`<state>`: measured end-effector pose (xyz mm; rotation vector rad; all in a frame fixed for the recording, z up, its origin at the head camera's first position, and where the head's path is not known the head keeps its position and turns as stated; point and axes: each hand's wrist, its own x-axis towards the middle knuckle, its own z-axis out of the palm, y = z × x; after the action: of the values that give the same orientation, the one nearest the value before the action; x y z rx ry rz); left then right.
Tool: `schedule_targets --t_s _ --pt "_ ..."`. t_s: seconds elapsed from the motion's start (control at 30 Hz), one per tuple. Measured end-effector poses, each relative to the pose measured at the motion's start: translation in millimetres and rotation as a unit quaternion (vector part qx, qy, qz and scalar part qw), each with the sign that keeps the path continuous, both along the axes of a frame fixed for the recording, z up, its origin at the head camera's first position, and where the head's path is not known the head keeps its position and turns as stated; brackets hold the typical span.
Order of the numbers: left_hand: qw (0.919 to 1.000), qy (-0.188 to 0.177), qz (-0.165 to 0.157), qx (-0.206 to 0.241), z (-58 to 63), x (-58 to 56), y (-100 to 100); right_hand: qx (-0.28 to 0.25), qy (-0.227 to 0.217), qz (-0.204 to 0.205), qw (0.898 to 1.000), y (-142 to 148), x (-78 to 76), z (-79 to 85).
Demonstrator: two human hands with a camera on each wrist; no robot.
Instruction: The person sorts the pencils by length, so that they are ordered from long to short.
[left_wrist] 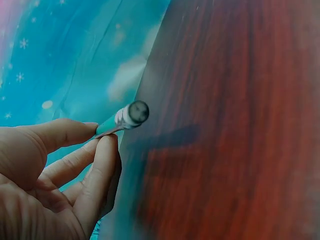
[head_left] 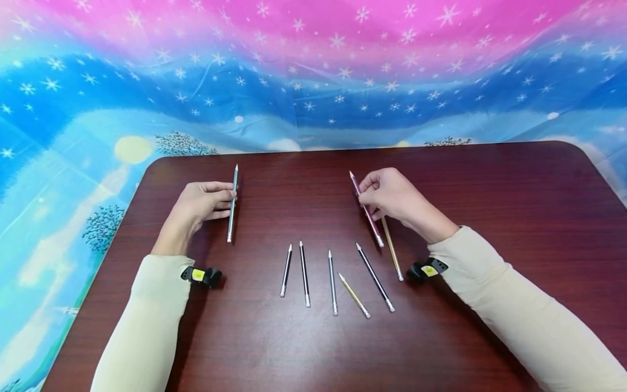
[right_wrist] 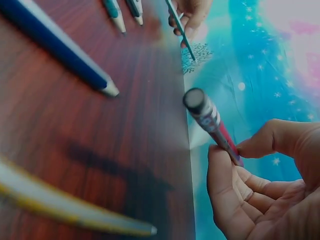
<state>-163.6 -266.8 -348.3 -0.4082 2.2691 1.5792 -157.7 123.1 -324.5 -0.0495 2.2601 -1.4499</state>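
My left hand (head_left: 208, 204) pinches a teal pencil (head_left: 233, 209) between thumb and fingers at the far left of the table, its tip pointing away. In the left wrist view its eraser end (left_wrist: 138, 112) faces the camera. With thumb and fingertips, my right hand (head_left: 389, 196) holds a pink pencil (head_left: 368, 215), slanted with the tip toward the back. The right wrist view shows the pink pencil's eraser (right_wrist: 194, 98) close up, above its shadow on the table. Under the right hand lies a long yellow pencil (head_left: 393, 253), its tip hidden by the hand in the head view.
Several pencils lie in a loose row on the dark wooden table (head_left: 274, 354): a short dark one (head_left: 286, 270), a black one (head_left: 305, 275), a grey-blue one (head_left: 332, 283), a short yellow one (head_left: 354, 294) and a dark blue one (head_left: 374, 277). A patterned cloth (head_left: 294, 71) hangs behind.
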Motion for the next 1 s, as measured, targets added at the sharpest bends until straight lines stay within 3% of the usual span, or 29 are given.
schedule_targets --t_s 0.5,1.0 --pt "0.9996 -0.017 0.020 0.004 -6.2 -35.6 6 -0.059 -0.004 -0.008 0.998 -41 -25.6 -2.6" --pt "0.9995 -0.006 0.015 -0.027 -4.8 -49.9 5 -0.107 -0.043 -0.021 0.993 -71 -41.0 -10.7"
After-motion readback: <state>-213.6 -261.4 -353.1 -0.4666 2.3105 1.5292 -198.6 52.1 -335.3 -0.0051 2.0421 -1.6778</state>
